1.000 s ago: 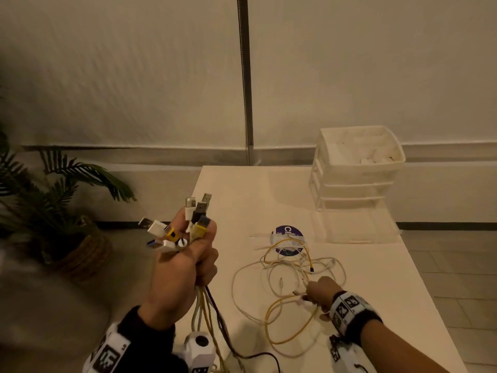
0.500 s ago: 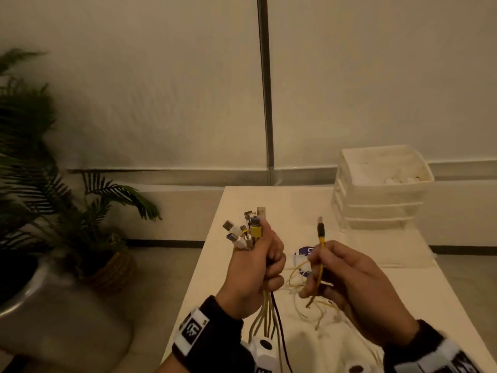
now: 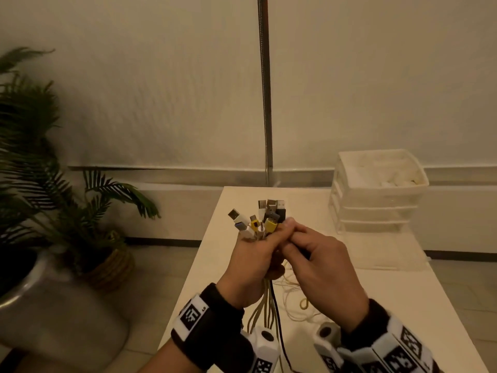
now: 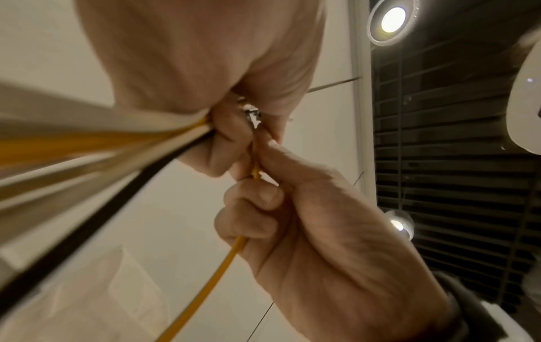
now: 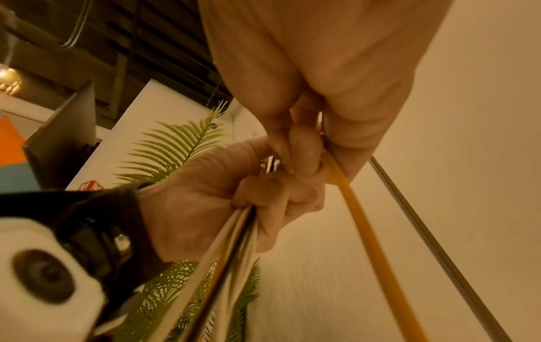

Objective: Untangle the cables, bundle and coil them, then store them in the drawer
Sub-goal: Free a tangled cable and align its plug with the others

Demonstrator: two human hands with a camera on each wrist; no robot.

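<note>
My left hand [image 3: 255, 254] grips a bundle of cables [image 3: 265, 310] above the white table [image 3: 376, 305]; white, yellow and dark USB plugs [image 3: 262, 219] stick up out of the fist. My right hand [image 3: 317, 259] presses against it and pinches a yellow cable [image 4: 210, 287], whose end sits between both hands. In the right wrist view the yellow cable [image 5: 363, 222] runs down from my right hand's fingers [image 5: 298, 143] beside the gripped bundle [image 5: 222, 254]. Loose cable loops [image 3: 298, 300] lie on the table below the hands.
A white stack of plastic drawers [image 3: 376, 192] stands at the table's far right, its top tray open with white items inside. A potted palm [image 3: 67, 205] in a woven basket stands on the floor left of the table. A grey rounded object [image 3: 53, 305] fills the lower left.
My right hand lifted a yellow cable end off the table and brought it up against the bundle in my left hand. The view has swung left and up.
</note>
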